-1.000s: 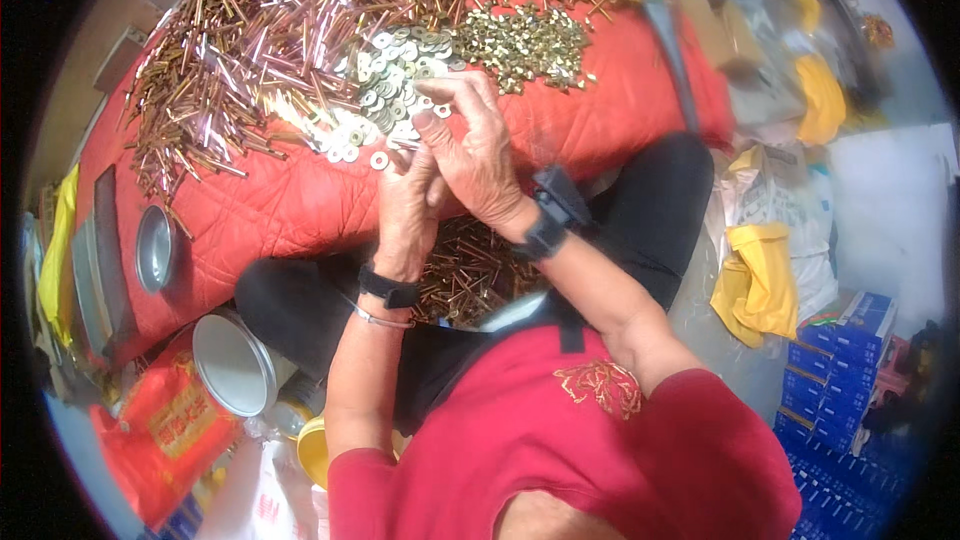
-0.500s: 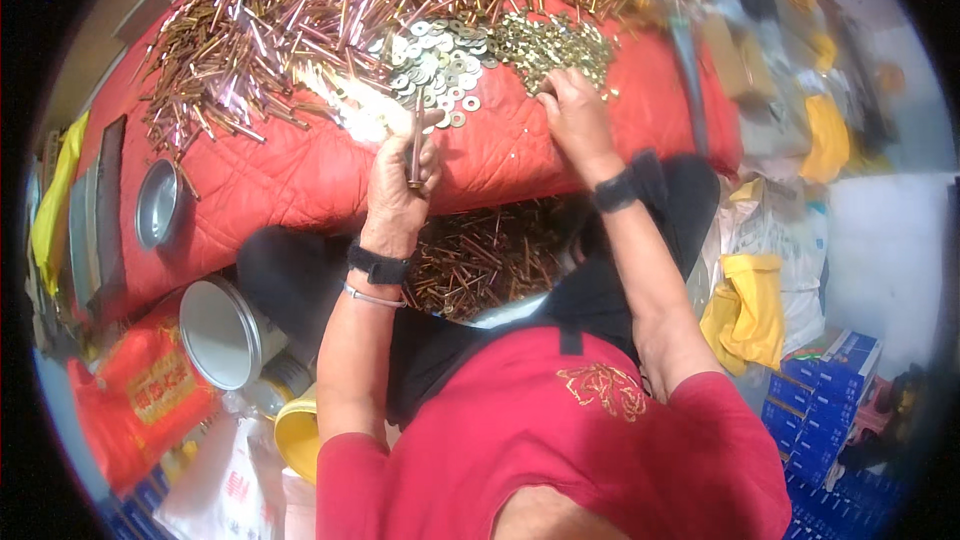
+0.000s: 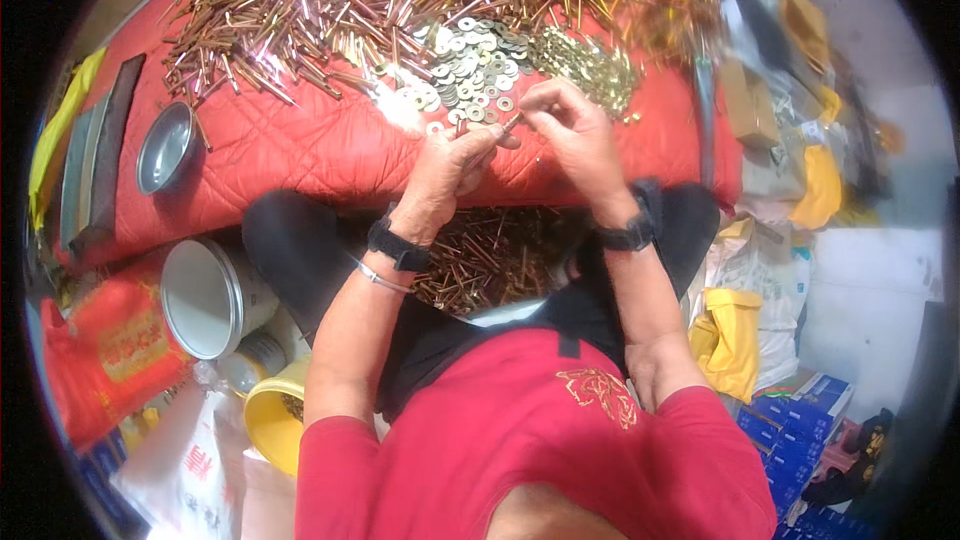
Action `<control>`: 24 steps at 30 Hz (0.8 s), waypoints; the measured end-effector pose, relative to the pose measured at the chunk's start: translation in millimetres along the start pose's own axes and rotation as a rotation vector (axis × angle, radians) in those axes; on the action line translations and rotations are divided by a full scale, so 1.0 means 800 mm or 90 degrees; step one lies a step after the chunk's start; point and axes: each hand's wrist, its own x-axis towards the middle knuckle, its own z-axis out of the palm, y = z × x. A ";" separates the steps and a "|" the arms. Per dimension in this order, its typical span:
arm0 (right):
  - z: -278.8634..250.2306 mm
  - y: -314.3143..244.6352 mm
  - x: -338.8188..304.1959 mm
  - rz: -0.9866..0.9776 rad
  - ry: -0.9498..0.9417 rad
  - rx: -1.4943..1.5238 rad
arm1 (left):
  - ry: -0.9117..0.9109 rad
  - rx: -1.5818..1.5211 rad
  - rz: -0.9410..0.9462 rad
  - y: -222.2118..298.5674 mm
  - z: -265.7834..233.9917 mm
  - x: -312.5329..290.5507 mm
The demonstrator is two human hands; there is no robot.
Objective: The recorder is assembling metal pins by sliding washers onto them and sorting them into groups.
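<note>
Head view, step: apparently fine fingertip work at one end of the bolt [image 3: 512, 124], perhaps fitting some small part there.
Next move: judged to call for a steady left grip and careful alignment by the right fingertips along the shank.
Bolt: slanting across the gap between the hands, above the near side of the red quilt [image 3: 290, 155]; free end touching or just beside the right fingertips.
Left hand [image 3: 445, 168]: fingers closed round the bolt, thumb pressed along it; dark end showing beside the thumb, perhaps of a second one.
Right hand [image 3: 578, 135]: fingers narrow, pinched together; anything between them too small to tell.
Washers [image 3: 478, 65]: heaped just beyond the fingers.
Brass bits [image 3: 600, 75]: spread just behind the right hand.
Bolt pile [image 3: 340, 0]: farther back.
</note>
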 end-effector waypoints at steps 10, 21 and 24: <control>-0.011 -0.006 -0.003 0.119 -0.064 -0.067 | -0.062 0.021 -0.044 0.002 -0.008 0.001; -0.020 0.001 0.005 -0.104 -0.060 -0.282 | -0.038 0.142 -0.005 0.002 -0.005 0.005; -0.005 0.001 0.004 -0.140 -0.056 -0.289 | -0.037 0.132 -0.011 0.002 -0.006 0.003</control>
